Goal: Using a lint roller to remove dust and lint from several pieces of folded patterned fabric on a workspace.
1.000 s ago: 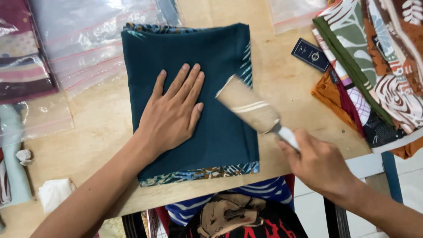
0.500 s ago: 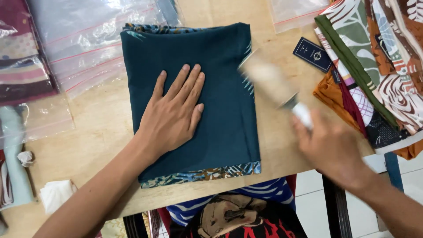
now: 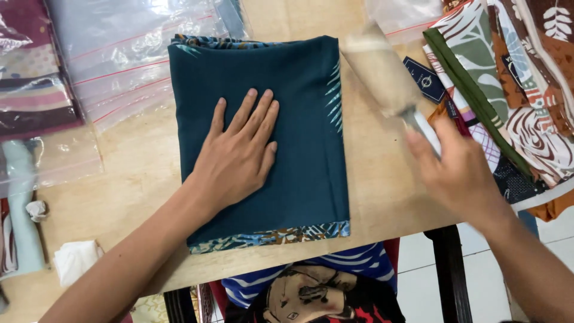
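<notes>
So there's a folded teal cloth (image 3: pixel 299 119) lying square in the middle of the wooden table (image 3: pixel 137 173), patterned blue-and-tan trim showing along its near edge and a leafy print down the right side. The left hand (image 3: pixel 236 158) is pressed flat on it, palm down, fingers spread and pointing toward 1 o'clock, not gripping anything, just resting on the fabric.

The right hand (image 3: pixel 457 170) is off at 3 o'clock from the cloth, wrapped around the pale handle of a lint roller (image 3: pixel 382 75). The roller head angles up toward 11 o'clock from that hand and sits just past the cloth's right edge, a bit blurred, so I can't tell if it's touching the table.

Clear zip bags (image 3: pixel 125 66) are stacked at 10 o'clock, and a pile of printed fabrics (image 3: pixel 520 90) sits at 2 o'clock.
</notes>
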